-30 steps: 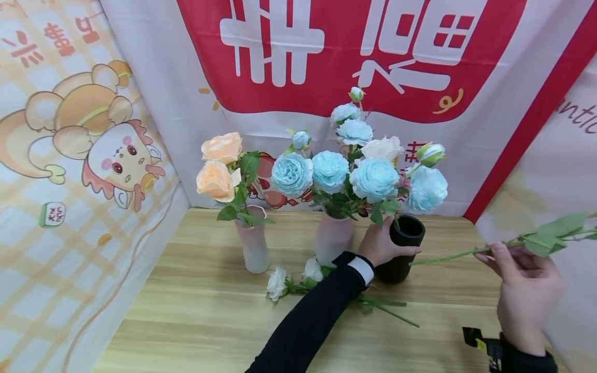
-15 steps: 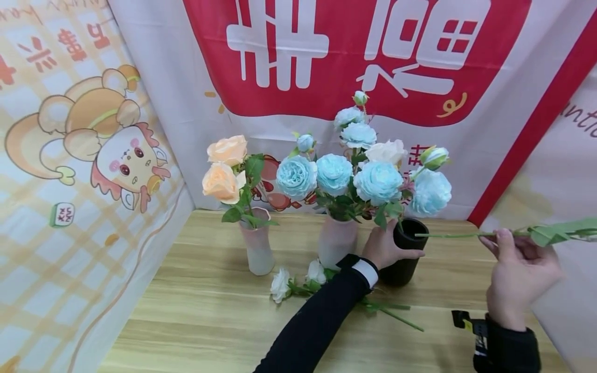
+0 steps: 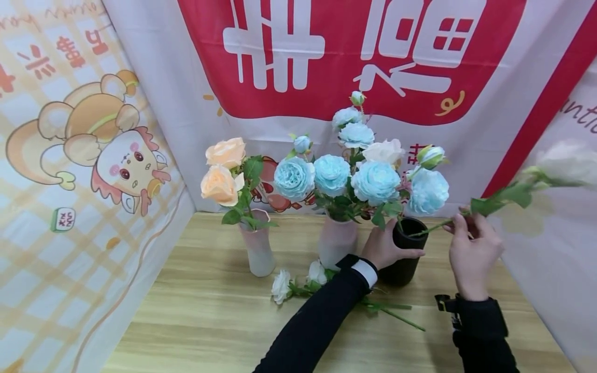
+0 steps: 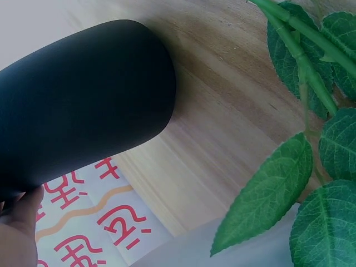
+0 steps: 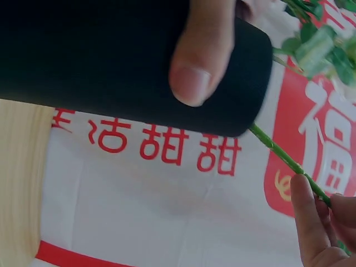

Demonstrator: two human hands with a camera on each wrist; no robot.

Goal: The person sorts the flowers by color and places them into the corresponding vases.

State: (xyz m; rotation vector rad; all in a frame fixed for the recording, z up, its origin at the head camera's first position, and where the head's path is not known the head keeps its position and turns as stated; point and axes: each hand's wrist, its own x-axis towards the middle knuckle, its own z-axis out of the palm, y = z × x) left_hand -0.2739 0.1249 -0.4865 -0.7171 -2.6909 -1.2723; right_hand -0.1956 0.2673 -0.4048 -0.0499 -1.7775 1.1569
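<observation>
My left hand (image 3: pixel 383 247) grips the upper part of a black vase (image 3: pixel 402 270), its thumb across the near side. In the right wrist view that thumb lies over the dark wall of the vase (image 5: pixel 111 72). My right hand (image 3: pixel 477 254) pinches the green stem of an artificial white rose (image 3: pixel 566 161), which slants up to the right. The stem's lower end is at the mouth of the vase, and in the right wrist view the stem (image 5: pixel 281 154) runs from the rim to my fingertips. The bloom is blurred.
Left of the black vase stands a pink-and-white vase (image 3: pixel 333 243) of blue roses, with a slimmer vase (image 3: pixel 258 251) of peach roses further left. White roses (image 3: pixel 281 286) lie on the wooden table (image 3: pixel 196 321), partly under my left forearm. Printed cloth hangs behind.
My right hand has moved left and upward, bringing the stem's end to the vase mouth and the white bloom into view. My left hand keeps its grip on the vase.
</observation>
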